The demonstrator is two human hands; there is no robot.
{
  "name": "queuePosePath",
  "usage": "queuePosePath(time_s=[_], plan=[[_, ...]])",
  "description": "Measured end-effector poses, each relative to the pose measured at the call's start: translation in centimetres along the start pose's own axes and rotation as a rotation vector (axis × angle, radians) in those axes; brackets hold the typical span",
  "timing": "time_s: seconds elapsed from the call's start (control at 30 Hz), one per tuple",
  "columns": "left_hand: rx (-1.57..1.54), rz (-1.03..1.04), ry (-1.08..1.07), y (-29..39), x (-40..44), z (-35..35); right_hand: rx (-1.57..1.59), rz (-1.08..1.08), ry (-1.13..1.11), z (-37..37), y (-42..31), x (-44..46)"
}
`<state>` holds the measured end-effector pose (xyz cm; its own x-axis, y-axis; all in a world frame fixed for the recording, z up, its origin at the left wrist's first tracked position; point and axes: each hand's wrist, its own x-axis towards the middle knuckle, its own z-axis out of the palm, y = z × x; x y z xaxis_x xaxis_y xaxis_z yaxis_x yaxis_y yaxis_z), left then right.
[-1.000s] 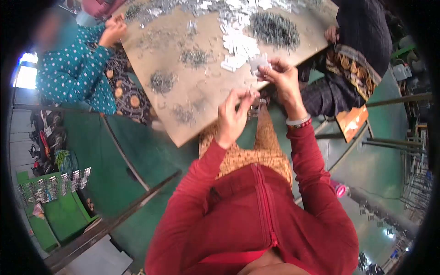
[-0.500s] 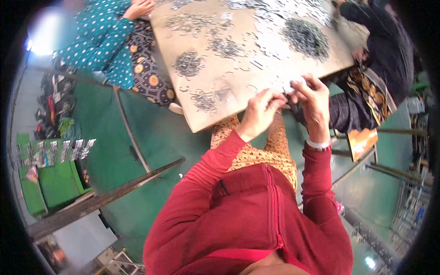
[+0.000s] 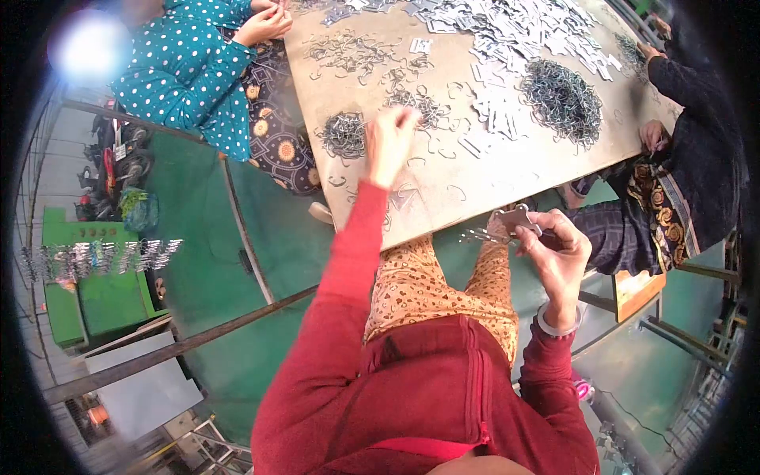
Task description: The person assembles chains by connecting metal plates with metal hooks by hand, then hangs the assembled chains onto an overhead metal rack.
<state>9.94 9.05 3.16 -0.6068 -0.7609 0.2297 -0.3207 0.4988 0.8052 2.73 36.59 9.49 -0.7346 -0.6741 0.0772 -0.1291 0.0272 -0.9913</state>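
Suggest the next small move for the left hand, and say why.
I'd probably pick up one wire with the left hand: it is right by a pile of bent wires, though whether it already pinches one is unclear. The right hand holds a metal plate, so the left seems best placed to fetch.

Texts, labels, brands, numbers, signs — none legible.
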Motion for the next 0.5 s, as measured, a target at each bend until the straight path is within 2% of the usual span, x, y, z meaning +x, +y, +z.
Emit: queuePosePath(time_s=[0.1,0.2,0.23,0.3,0.4,0.5], plan=[[0.245,-0.044,0.010,-4.8,6.9,0.2,0.044,0.030,0.014,-0.2,-0.1,-0.1],[0.305,-0.093,-0.033,-6.1,10.2,-1.1,0.002,-0.026,0.025,-0.9,0.3,-0.5],[0.385,-0.089,-0.080,-5.3,10.1,-1.0,0.059,0.070,0.036,-0.8,-0.4,-0.7],[0.542,-0.077,-0.172,-3.4,9.6,-0.2,0.048,0.064,0.041,-1.1,0.2,-0.8],[0.615,0.039,-0.164,-5.5,8.8,1.9,0.094,0.086,0.048,-1.0,-0.1,-1.1],[0.547,-0.013,-0.104,-5.1,8.5,1.5,0.071,0.069,0.057,-0.9,-0.3,-1.3]])
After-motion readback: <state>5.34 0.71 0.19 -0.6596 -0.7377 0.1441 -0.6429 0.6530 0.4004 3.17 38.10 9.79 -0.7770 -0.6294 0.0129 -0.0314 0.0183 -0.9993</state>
